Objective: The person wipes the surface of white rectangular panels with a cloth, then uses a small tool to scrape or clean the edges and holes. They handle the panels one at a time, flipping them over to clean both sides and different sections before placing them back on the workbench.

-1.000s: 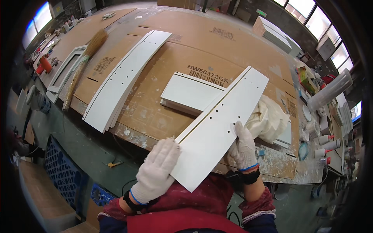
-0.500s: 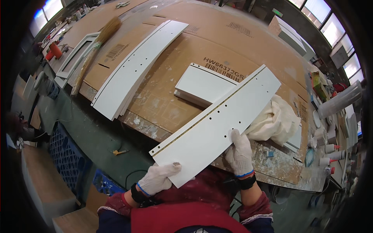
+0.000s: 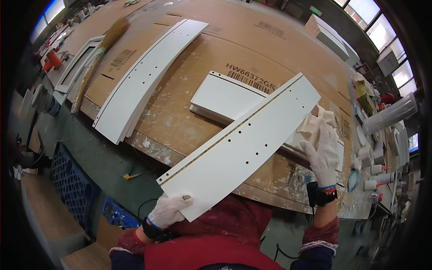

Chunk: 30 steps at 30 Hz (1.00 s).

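Observation:
A white panel (image 3: 243,144) with a grooved edge and several drilled holes slants across the middle. My gloved left hand (image 3: 168,210) grips its near lower corner, thumb on top. The panel's far part lies over a stack of white panels (image 3: 227,96) on the cardboard. My gloved right hand (image 3: 323,150) is off the panel, at its right, with its fingers closed on a bunched cream cloth (image 3: 315,121). More white boards (image 3: 339,153) lie beneath the cloth and that hand. The hand partly hides the cloth.
Another stack of long white panels (image 3: 148,74) lies at left on the cardboard-covered table (image 3: 198,58). Beyond it are a straw broom (image 3: 101,51) and a white frame (image 3: 76,67). Bottles (image 3: 377,169) and a clear tube (image 3: 390,114) crowd the right side. Blue crates (image 3: 74,180) stand lower left.
My right hand has let go of the panel's near edge and moved right onto the cloth, which is now bunched up. My left hand still grips the panel. The whole view has shifted slightly.

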### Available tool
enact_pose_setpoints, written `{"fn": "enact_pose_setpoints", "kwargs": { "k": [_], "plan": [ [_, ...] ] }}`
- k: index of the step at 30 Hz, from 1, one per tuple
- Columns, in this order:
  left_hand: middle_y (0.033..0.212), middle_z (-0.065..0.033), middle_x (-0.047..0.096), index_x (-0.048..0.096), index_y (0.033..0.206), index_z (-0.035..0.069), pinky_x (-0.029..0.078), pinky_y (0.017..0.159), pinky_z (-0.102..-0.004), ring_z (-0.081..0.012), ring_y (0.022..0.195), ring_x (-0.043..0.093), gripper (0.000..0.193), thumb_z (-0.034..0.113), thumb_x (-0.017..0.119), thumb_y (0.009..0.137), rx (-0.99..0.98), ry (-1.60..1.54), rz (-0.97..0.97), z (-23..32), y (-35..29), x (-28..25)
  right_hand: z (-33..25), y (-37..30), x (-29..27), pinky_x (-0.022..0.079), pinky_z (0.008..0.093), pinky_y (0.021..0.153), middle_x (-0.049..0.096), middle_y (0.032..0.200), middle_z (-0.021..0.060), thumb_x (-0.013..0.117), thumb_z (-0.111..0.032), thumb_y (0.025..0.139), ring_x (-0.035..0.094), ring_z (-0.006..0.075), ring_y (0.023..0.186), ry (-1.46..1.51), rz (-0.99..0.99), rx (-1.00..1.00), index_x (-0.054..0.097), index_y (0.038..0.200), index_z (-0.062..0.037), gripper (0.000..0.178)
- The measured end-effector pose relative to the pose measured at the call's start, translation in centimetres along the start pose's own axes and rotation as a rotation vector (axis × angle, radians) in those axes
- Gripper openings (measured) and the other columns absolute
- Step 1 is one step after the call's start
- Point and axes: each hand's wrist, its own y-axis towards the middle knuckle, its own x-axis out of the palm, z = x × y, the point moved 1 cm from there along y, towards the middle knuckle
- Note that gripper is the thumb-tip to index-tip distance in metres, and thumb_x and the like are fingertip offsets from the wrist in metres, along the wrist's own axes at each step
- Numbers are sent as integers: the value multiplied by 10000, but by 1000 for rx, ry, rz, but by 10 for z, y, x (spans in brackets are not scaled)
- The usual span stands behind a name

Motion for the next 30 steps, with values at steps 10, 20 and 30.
{"fn": "enact_pose_setpoints", "kwargs": {
  "k": [10,20,30],
  "plan": [
    [1047,-91,613,532,1182,-47,518,853,-340,-172,934,622,379,-50,612,811,-24,77,129,2,-2,-5,46,52,35,462,453,858,569,1171,187,675,-361,799,580,372,1016,98,-338,199,467,1292,-95,598],
    [969,-60,633,615,1047,-34,514,814,-309,-140,901,616,245,-14,668,808,81,650,166,-16,-3,-49,24,81,-34,499,355,733,605,1008,108,686,-154,781,608,225,883,505,-44,133,692,981,-45,228],
    [879,-97,648,620,1013,-65,544,727,-312,-183,789,643,272,-91,672,747,-81,68,270,10,9,2,-146,14,23,468,354,624,472,811,22,696,-302,673,549,191,760,636,-151,-878,547,861,-155,281]
  ]
}}
